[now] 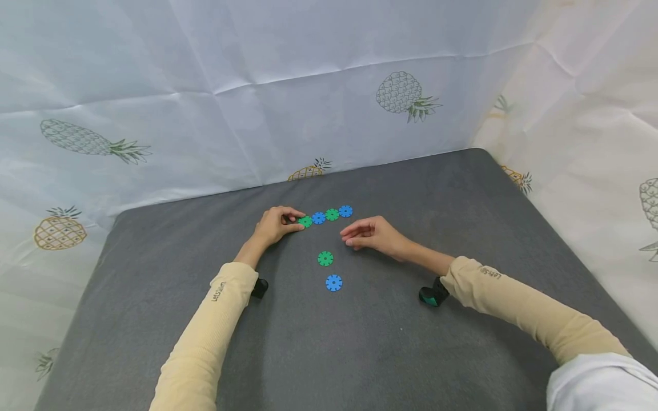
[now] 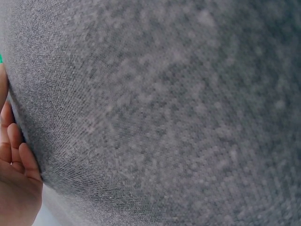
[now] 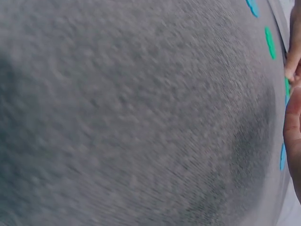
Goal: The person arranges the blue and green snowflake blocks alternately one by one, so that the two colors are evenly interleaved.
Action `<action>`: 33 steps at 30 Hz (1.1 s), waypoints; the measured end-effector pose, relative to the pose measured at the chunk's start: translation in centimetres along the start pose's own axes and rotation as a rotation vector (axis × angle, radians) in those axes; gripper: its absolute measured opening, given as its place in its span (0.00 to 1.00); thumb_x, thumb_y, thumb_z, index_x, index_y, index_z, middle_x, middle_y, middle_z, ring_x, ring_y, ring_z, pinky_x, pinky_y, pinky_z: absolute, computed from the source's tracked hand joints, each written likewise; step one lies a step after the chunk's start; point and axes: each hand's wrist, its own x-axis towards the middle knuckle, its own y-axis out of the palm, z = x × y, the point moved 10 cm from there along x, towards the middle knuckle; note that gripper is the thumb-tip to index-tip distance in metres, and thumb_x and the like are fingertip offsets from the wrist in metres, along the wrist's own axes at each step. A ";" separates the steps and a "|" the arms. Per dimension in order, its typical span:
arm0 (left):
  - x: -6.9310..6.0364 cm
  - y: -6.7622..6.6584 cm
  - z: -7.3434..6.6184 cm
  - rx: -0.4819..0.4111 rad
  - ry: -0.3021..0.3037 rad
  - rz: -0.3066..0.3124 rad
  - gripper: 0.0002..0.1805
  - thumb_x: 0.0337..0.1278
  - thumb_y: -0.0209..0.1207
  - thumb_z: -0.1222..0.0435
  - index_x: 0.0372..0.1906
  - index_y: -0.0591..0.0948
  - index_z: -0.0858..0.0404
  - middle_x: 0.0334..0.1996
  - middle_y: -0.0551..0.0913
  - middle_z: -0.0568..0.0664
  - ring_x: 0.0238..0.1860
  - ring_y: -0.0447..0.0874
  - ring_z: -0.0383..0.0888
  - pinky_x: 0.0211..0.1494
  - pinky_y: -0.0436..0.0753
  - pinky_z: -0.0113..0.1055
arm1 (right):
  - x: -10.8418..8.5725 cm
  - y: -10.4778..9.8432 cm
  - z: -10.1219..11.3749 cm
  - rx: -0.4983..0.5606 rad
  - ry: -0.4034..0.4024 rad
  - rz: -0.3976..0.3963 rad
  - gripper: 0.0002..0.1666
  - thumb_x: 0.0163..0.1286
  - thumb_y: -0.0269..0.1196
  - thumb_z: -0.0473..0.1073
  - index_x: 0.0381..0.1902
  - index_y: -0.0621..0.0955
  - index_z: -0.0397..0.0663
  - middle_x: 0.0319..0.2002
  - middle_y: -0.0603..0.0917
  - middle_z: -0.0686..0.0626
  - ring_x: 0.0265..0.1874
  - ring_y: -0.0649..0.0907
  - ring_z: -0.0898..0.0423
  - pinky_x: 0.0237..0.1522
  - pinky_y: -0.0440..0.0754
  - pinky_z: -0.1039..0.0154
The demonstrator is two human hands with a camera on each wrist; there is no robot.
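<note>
Four notched discs form a row near the far side of the grey table: a green disc, a blue disc, a second green disc and a second blue disc. The left hand pinches the leftmost green disc by its edge between thumb and fingers. The right hand, fingers slightly bent and holding nothing, hovers just right of and nearer than the row. In the left wrist view the left hand shows at the left edge; the right hand is at the right wrist view's edge.
Nearer than the row lie a loose green disc and a loose blue disc. The grey table reaches back to a pale curtain with pineapple prints, which also hangs at the sides.
</note>
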 end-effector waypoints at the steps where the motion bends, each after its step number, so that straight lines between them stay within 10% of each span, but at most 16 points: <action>1: 0.0 0.0 0.0 0.001 0.003 0.001 0.16 0.55 0.68 0.59 0.49 0.86 0.56 0.37 0.79 0.48 0.29 0.69 0.44 0.30 0.63 0.35 | -0.1 0.2 -0.1 0.001 0.001 0.006 0.19 0.64 0.64 0.30 0.51 0.78 0.24 0.48 0.81 0.29 0.43 0.84 0.46 0.43 0.82 0.57; 33: 0.1 0.0 0.2 -0.002 -0.005 0.005 0.17 0.54 0.68 0.58 0.49 0.86 0.55 0.38 0.79 0.48 0.30 0.69 0.44 0.31 0.63 0.35 | 1.0 4.1 -1.2 -0.049 -0.045 0.076 0.21 0.59 0.66 0.27 0.52 0.80 0.28 0.52 0.82 0.37 0.55 0.80 0.48 0.54 0.76 0.62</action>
